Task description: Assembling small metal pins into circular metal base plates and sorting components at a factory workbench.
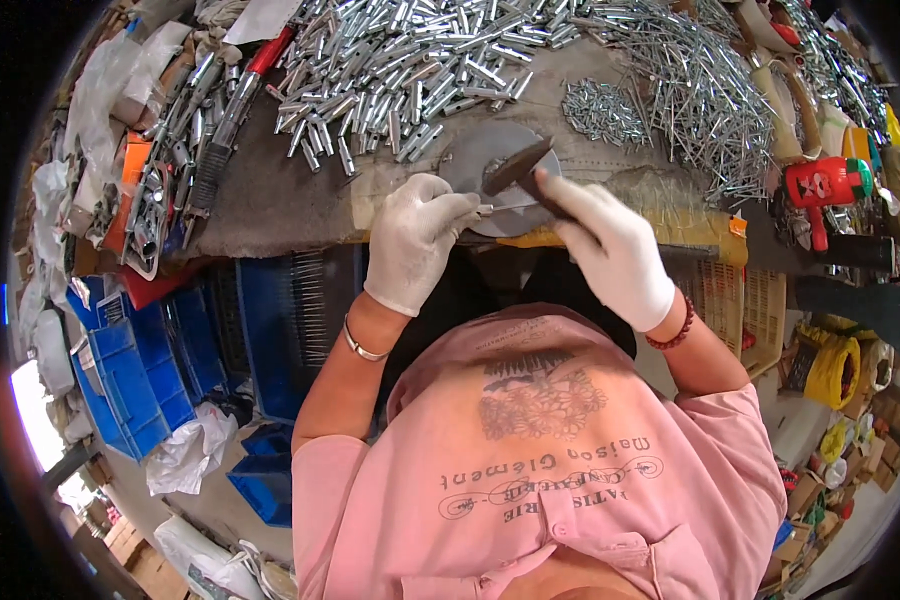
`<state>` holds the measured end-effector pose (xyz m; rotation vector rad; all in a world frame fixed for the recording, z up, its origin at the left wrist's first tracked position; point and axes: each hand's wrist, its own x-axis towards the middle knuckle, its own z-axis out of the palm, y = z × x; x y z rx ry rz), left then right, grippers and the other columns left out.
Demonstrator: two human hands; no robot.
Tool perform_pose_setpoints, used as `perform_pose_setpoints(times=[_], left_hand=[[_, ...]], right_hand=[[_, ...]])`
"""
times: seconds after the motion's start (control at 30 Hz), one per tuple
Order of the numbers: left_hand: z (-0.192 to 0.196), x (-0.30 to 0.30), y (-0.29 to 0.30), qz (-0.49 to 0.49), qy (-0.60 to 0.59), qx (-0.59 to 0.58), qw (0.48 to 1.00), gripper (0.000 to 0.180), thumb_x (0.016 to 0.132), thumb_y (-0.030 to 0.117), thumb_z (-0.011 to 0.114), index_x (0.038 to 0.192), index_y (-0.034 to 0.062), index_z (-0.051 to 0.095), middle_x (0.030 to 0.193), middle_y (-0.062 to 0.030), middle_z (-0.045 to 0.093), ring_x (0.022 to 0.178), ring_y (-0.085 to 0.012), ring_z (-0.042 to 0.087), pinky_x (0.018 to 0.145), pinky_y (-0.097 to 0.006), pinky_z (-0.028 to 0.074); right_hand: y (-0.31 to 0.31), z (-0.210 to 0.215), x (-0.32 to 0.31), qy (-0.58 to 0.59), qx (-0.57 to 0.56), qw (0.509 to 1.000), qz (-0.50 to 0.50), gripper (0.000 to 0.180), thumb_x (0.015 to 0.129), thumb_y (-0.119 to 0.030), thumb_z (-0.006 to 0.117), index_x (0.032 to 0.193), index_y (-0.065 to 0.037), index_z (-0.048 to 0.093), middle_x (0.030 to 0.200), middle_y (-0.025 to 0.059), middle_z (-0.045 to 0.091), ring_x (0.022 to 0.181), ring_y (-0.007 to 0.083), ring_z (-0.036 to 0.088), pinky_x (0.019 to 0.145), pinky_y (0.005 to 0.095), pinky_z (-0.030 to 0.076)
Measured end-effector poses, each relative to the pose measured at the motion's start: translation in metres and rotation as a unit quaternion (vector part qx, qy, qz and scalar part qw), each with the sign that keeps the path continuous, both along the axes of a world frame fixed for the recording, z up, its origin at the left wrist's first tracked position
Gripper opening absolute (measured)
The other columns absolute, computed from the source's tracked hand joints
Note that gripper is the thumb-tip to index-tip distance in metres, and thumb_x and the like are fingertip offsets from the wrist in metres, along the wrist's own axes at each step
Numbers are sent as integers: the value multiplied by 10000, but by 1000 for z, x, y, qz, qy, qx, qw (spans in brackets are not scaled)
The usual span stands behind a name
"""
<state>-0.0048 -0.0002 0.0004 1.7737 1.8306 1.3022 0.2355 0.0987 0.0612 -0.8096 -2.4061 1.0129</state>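
Note:
Both my hands wear white gloves and work over a round grey metal disc (460,160) at the bench's near edge. My left hand (410,245) is closed, pinching a small silver metal sleeve (485,210) between thumb and fingers. From the sleeve a thin metal rod (515,206) runs right toward my other hand. My right hand (620,250) is closed around a dark hammer (517,166), whose head hangs over the disc. Its handle is mostly hidden by my fingers.
Silver metal tubes (400,70) lie heaped beyond the disc. Small metal pieces (602,112) and long thin pins (710,90) are piled to the right. Tools, among them a red-handled one (268,50), lie left. A red bottle (825,183) stands right. Blue bins (130,380) sit below left.

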Motion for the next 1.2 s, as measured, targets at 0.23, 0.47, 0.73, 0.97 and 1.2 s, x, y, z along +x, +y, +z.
perform_pose_setpoints(times=[0.23,0.47,0.73,0.97,1.2], left_hand=[[7,0,1,-3,56,42,998,221,748,-5,869,951,58,807,868,-102,667,806,-310,685,698,-416,548],[4,2,-4,12,23,40,999,255,756,-8,866,997,58,817,869,-98,672,796,-304,677,699,-402,548],[7,43,-37,151,-112,-100,977,387,1002,51,738,1387,35,707,937,-111,746,765,-190,697,710,-326,560],[13,46,-38,140,-400,-238,874,617,1050,107,696,1624,60,474,945,-54,748,650,-65,613,548,-232,482],[13,38,-50,143,-518,-142,832,601,945,0,781,1495,20,540,944,-19,707,760,-56,579,659,-224,460]], right_hand=[[33,-11,-10,-85,308,946,-49,379,884,-128,786,1261,-126,751,1008,121,636,910,352,665,776,451,551],[-14,-22,-10,-126,88,988,-33,181,894,-171,801,989,-88,671,896,113,695,834,371,714,726,462,569],[-27,-23,-11,-53,-411,910,9,201,968,-38,683,1162,11,702,839,-16,627,741,43,531,672,248,462],[-36,-26,-13,-36,-466,884,0,214,957,-58,692,1156,22,698,854,56,673,773,99,585,733,292,511],[-48,-21,-29,-37,-325,944,52,304,958,-57,712,1259,-22,692,880,115,698,800,157,646,788,315,546]])
